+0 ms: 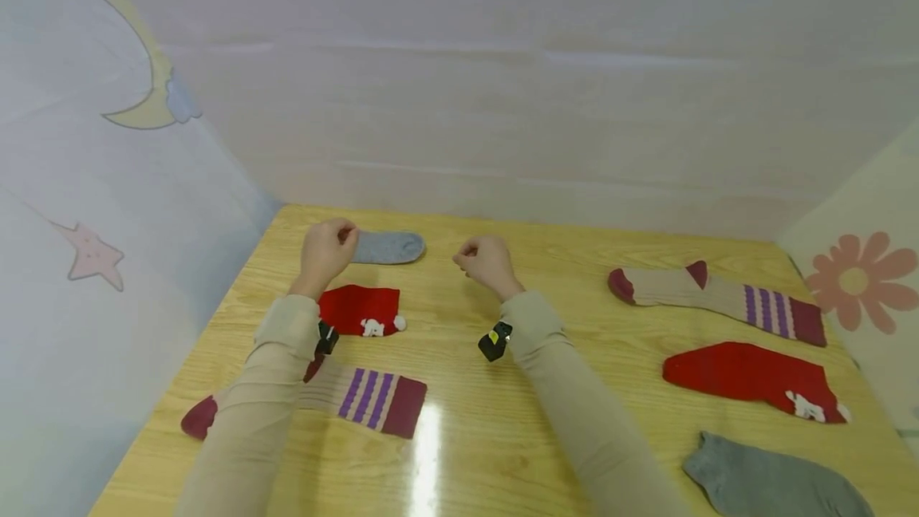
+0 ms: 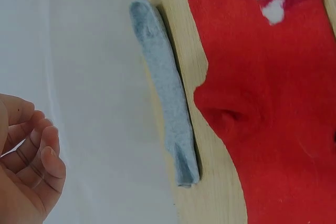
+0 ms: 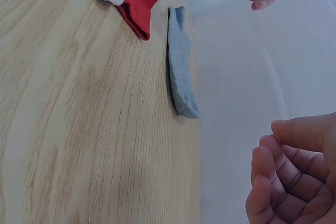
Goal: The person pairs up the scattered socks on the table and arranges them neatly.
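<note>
My left hand [image 1: 326,252] hovers by the near end of a light grey sock [image 1: 391,247] at the back of the table. Its fingers [image 2: 44,148] are loosely curled with nothing between them. To the right, over the table's back part, my right hand [image 1: 488,263] hangs in the air, fingers [image 3: 265,163] bent and holding nothing. Under the left wrist lies a red sock [image 1: 362,308] with a white bear and pompom. A beige sock [image 1: 323,393] with purple stripes and maroon ends is partly hidden by the left forearm.
On the right side lie another striped beige sock [image 1: 725,294], a second red sock [image 1: 750,377] and a darker grey sock [image 1: 778,477]. The wooden table [image 1: 502,429] meets a pale cloth backdrop [image 1: 502,126] at its far edge.
</note>
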`<state>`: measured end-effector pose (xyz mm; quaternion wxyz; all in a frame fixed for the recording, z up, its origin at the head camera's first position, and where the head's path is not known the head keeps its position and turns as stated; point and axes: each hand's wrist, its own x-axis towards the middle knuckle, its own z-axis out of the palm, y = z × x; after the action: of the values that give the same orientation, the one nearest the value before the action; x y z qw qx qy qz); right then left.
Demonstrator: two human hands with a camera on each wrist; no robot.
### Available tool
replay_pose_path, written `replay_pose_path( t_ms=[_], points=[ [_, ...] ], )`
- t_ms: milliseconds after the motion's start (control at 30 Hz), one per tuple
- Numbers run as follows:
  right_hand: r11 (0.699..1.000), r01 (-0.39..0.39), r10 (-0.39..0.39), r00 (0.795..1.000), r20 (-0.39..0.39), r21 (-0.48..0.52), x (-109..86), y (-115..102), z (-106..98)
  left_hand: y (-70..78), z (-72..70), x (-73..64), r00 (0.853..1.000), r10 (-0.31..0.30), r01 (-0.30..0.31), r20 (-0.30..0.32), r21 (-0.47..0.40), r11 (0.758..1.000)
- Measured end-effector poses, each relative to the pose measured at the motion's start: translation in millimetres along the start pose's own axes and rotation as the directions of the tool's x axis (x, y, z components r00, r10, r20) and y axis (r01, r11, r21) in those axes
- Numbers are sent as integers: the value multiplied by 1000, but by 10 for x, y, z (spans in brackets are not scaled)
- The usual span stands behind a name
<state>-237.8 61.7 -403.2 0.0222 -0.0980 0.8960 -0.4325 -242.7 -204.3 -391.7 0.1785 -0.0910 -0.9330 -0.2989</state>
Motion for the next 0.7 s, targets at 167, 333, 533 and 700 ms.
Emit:
replay_pose_path(
  t_ms=[167, 333, 533, 700],
  points=[
    [1000, -3, 3, 1000, 2, 14, 65, -36, 104, -69, -25, 17, 1000, -24, 23, 19, 22, 999],
    [998, -22, 22, 1000, 0, 52, 106, -81, 194, -146, -41, 39, 998, -50, 49, 43, 43, 998],
    [994, -57, 58, 998, -10, 90, 122, -76, 303, -265, -7, 60, 994, -88, 85, 71, 41, 996],
    [988, -94, 96, 995, -12, 125, 118, -61, 368, -331, 19, 43, 988, -126, 123, 92, 44, 991]
  ],
)
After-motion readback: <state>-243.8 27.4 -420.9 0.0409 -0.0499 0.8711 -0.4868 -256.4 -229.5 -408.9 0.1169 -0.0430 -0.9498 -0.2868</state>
